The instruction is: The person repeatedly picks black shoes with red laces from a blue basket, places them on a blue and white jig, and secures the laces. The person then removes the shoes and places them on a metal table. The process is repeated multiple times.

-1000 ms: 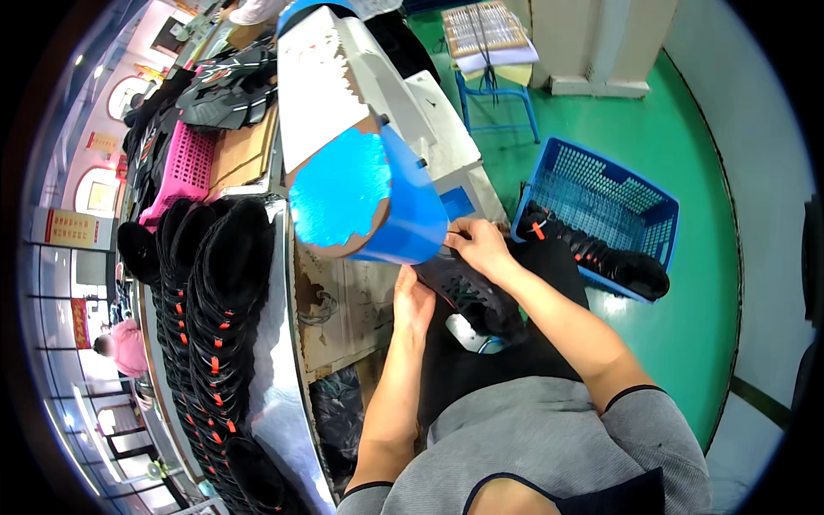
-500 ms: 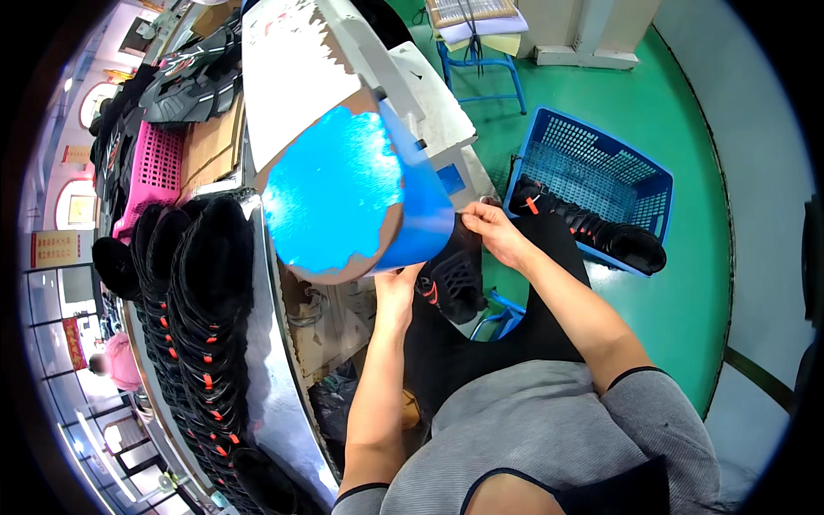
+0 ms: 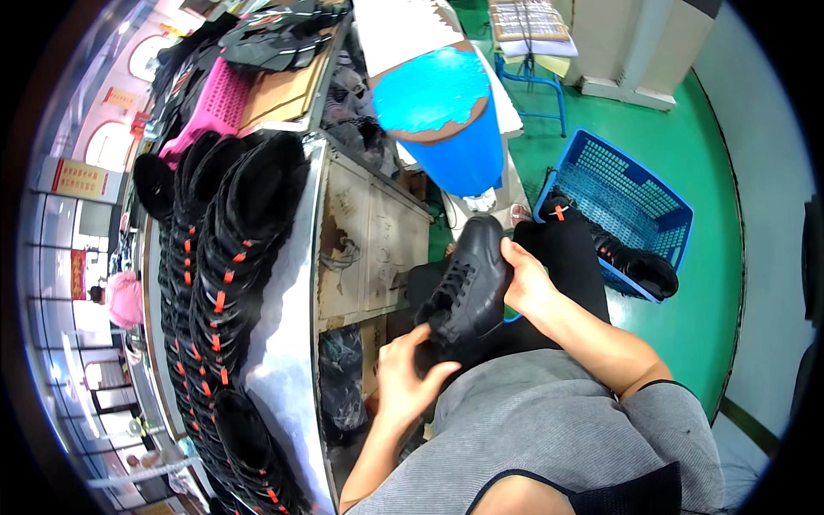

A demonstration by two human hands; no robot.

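Note:
A black lace-up shoe (image 3: pixel 472 279) lies tilted over my lap, its toe pointing away from me and its laces facing up and left. My right hand (image 3: pixel 530 283) grips it along the right side near the toe, fingers hidden beneath. At the heel end, my left hand (image 3: pixel 406 371) has its thumb and fingers spread apart. Its fingertips reach the shoe's collar, perhaps touching it. Just beyond the toe stands a machine part with a worn blue top (image 3: pixel 438 90) and blue side, a whitish piece showing under its lower end.
On the left, a metal-topped bench (image 3: pixel 287 343) carries long rows of black shoes (image 3: pixel 206 283) with orange tabs. A pink basket (image 3: pixel 215 103) stands behind them. A blue crate (image 3: pixel 631 184) holding black shoes sits on the green floor at right, near a blue-legged stool (image 3: pixel 532 94).
The shoe has come from under the blue machine part toward me and shows almost fully. My left hand has moved back to its heel and spread. The view has shifted, placing the machine farther off.

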